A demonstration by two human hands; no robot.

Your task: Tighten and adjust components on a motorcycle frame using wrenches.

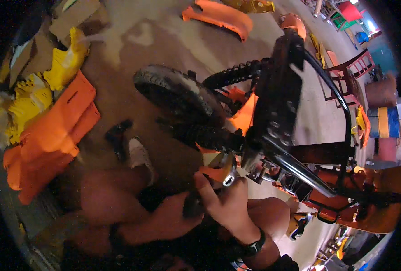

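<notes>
In the lower middle, my left hand [175,212] is closed round a dark object [193,204] whose kind I cannot make out. Beside it my right hand [230,207], a watch on its wrist, is curled with thumb and fingers about a shiny ring-ended spanner [229,179]. The spanner's shank runs up toward the front of a partly stripped motor vehicle. That vehicle has a black tyre [178,90], dark coil-sprung shock absorbers [214,135], a black frame [277,90] and orange panels [245,115]. The right hand's lower fingers are hidden.
A dark power drill [118,135] lies on the floor near my shoe [139,156]. Orange panels [58,135] and yellow panels [67,58] are piled at the left. Another orange panel [218,18] lies beyond the wheel. A wooden chair [347,79] and a drum [383,122] stand right.
</notes>
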